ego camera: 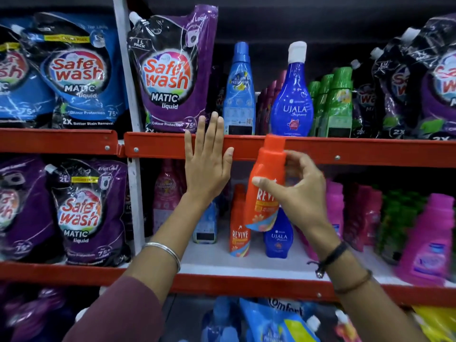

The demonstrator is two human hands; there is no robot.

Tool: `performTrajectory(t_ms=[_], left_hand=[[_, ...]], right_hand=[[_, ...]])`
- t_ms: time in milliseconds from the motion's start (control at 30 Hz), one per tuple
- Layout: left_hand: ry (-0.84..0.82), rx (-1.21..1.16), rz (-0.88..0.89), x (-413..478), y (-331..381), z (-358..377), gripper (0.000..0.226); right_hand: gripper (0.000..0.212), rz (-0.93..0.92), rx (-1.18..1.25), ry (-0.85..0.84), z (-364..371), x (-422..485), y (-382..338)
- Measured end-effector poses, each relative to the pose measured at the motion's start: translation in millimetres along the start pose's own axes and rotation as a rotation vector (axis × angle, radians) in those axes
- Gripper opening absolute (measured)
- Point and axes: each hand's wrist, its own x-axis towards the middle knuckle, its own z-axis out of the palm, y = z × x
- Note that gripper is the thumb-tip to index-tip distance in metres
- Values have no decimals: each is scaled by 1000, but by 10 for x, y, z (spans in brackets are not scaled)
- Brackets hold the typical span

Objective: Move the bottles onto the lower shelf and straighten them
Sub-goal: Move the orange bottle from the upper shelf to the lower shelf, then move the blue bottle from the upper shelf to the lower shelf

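**shelfwatcher:** nearest first: an orange plastic Revive bottle with an orange cap (267, 183) is gripped around its middle by the right hand (296, 191), thumb in front, fingers curled behind. It's held in the air in front of the lower white shelf board (217, 260), cap up, long axis tipped a bit to the right

**aisle9:** and the left hand (207, 166)?

**shelfwatcher:** opened flat, nothing held, laid against the red metal shelf rail (160, 145). Further back, a second orange Revive bottle (238, 225) and a small blue Ujala bottle (278, 238) are stood upright, below and behind the held one, so down and inward is probably where it gets set
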Motion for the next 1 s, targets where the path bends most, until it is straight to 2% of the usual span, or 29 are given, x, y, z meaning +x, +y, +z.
performTrajectory(t_ms=[300, 633, 1000], left_hand=[[12, 7, 19, -7, -42, 17, 58], [36, -11, 36, -3, -57, 49, 58], [42, 0, 43, -1, -64, 73, 58]], right_hand=[[60, 223, -108, -144, 339, -453, 867], [68, 321, -213, -252, 669, -648, 1326], [76, 270, -277, -321, 698, -722, 1335]])
